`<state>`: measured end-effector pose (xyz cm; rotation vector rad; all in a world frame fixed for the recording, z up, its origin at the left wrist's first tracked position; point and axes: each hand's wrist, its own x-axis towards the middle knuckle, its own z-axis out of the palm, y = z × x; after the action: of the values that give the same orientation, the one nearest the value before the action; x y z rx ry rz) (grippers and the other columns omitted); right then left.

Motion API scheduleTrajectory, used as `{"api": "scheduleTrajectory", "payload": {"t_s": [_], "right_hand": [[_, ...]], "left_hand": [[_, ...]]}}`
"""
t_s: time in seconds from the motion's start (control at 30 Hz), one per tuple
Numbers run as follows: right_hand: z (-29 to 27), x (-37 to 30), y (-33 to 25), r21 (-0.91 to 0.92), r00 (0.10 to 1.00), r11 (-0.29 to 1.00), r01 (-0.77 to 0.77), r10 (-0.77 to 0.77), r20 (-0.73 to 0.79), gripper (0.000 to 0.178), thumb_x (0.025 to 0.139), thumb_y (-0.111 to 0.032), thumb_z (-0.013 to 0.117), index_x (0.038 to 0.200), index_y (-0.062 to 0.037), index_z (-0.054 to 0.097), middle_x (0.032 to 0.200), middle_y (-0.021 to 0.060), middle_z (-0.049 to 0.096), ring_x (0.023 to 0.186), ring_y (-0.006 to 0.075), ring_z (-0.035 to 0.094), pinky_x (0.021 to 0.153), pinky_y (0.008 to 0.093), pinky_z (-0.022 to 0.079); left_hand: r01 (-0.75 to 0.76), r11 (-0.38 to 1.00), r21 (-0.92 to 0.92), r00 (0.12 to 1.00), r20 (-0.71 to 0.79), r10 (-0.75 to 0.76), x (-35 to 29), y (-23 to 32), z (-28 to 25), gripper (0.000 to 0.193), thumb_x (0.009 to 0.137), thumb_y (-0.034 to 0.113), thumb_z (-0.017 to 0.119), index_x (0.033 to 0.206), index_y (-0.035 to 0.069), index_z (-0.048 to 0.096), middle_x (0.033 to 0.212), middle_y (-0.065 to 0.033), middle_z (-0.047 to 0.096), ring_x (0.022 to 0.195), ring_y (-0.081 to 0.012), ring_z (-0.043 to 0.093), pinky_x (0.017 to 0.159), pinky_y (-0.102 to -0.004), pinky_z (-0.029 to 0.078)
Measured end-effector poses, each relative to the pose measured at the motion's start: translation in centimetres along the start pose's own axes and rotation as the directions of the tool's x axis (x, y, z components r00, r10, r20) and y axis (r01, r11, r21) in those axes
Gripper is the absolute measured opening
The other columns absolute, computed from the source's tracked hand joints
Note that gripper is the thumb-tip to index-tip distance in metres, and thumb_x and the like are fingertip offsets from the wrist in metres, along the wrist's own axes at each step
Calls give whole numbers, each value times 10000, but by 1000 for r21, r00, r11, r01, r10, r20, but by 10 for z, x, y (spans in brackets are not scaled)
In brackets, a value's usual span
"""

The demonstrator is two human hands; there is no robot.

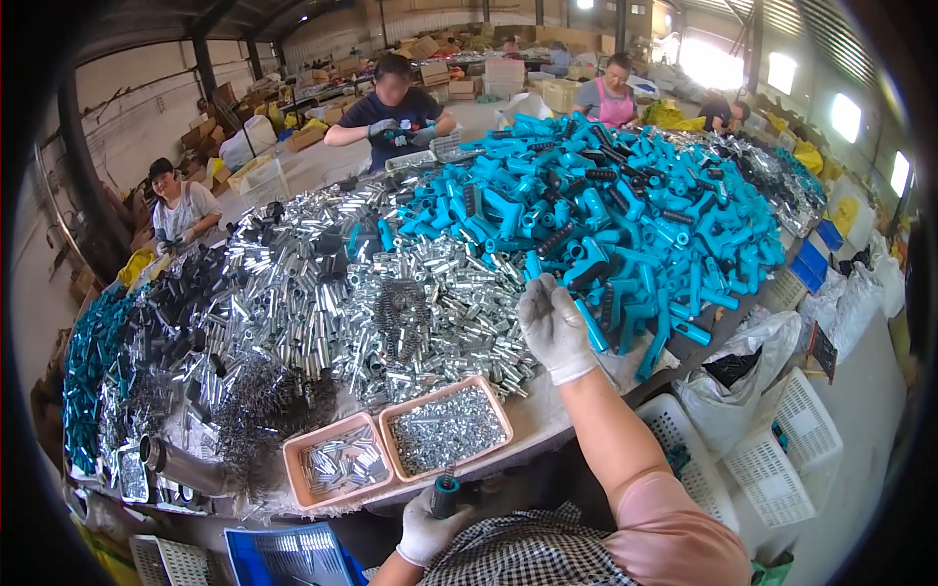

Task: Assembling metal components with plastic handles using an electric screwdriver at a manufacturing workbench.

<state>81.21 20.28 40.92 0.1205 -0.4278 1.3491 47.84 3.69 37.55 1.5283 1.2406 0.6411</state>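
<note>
My gloved left hand [430, 532] is closed around a short teal and black tube-like part [445, 498], held upright low in front of my apron. A dark coil spring [448, 476] sticks up from its top. My gloved right hand [553, 330] is stretched forward at the near edge of a heap of teal handle-shaped parts [625, 225], its fingers drawn together. A teal piece [532, 265] shows right at its fingertips; whether they grip it I cannot tell. Silver metal sleeves [440, 313] lie heaped to the left of this hand.
Two pinkish trays, one of small metal pins [342, 467] and one of tiny metal pieces [449, 430], stand at the table's near edge. Dark springs [264, 405] are piled leftward. White crates [787, 449] sit at lower right. Several co-workers [391, 122] are across the table.
</note>
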Motion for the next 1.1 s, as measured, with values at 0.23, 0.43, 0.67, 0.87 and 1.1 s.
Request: {"api": "scheduleTrajectory", "payload": {"t_s": [0.23, 0.43, 0.67, 0.87, 1.1], "right_hand": [[-15, 26, -37, -988, 973, 154, 19, -232, -17, 567, 813, -83, 752, 1316, 7, 505, 1207, 170, 636, 1054, 241, 646, 923, 394, 537], [-46, 54, -49, -350, 997, -937, -5, 24, -77, 929, 737, -48, 654, 1550, -80, 207, 1474, 280, 365, 1335, 465, 402, 1131, 460, 351], [-37, 71, -63, -161, 970, -981, 106, 137, -200, 943, 749, -104, 707, 1563, -151, 233, 1226, 216, 539, 1141, 418, 543, 1005, 466, 452], [-18, 70, -76, -909, 928, -378, 173, -247, 279, 627, 818, -48, 699, 1405, -41, 479, 1103, 132, 667, 899, 256, 680, 846, 358, 542], [156, -74, 8, -913, 620, -329, -239, 672, -405, 554, 591, -26, 707, 1141, 40, 672, 999, 96, 717, 928, 194, 689, 834, 321, 561]], "left_hand": [[-133, 977, -164, 989, 46, 143, 20, -13, 5, 310, 789, 164, 817, 1053, 48, 704, 939, -58, 722, 839, -108, 662, 787, -288, 533], [-139, 989, -45, 990, 6, 139, 17, -14, -3, 495, 769, 261, 833, 1180, 50, 655, 970, -112, 725, 882, -186, 705, 818, -325, 541], [-193, 981, 0, 976, -102, 192, -9, -12, -6, 369, 770, 201, 823, 1069, 42, 676, 869, -115, 704, 759, -161, 662, 725, -323, 528], [-160, 981, 110, 978, -117, 173, -18, -9, -24, 474, 759, 170, 828, 1181, 37, 659, 1001, -111, 733, 904, -141, 690, 849, -315, 542], [-210, 804, 557, 941, -108, 321, -26, 1, -53, 265, 753, 221, 775, 905, 61, 630, 792, -151, 677, 728, -374, 664, 650, -457, 529]]}}
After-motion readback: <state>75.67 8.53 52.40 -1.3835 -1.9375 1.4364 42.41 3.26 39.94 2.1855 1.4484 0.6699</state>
